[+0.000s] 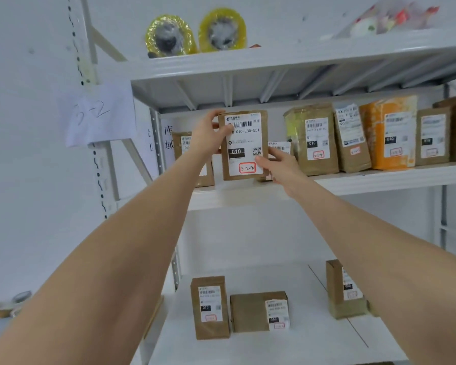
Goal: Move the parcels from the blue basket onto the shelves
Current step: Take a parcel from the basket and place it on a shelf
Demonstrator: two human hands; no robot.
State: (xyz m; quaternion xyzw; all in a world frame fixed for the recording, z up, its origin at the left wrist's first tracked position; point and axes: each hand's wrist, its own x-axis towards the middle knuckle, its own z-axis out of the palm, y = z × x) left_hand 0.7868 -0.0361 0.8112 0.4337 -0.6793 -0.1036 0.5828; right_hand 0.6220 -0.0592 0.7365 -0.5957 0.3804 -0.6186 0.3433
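Lowest in the frame, two bare forearms reach up from the bottom corners. Between them the lower shelf (300, 346) carries three brown parcels (209, 306), two upright and one lying flat.

Higher, at mid-frame, the held parcel (244, 146) stands upright at the front of the middle shelf (379, 177), label facing the camera. Whether its base already touches the board cannot be told. The left grip (211, 133) curls round its upper left edge, thumb across the front. The right grip (279, 167) pinches its lower right corner, thumb on the label.

It looks like a small, stiff cardboard box, probably light, with paper faces that give fair friction. Holding opposite corners, as here, should keep it from twisting, and the flat base should let it stand alone.

Behind and to the right, a row of labelled parcels (313, 140) lines the same shelf. At the top, tape rolls (195, 32) sit on the upper shelf (274, 59). The blue basket is out of view.
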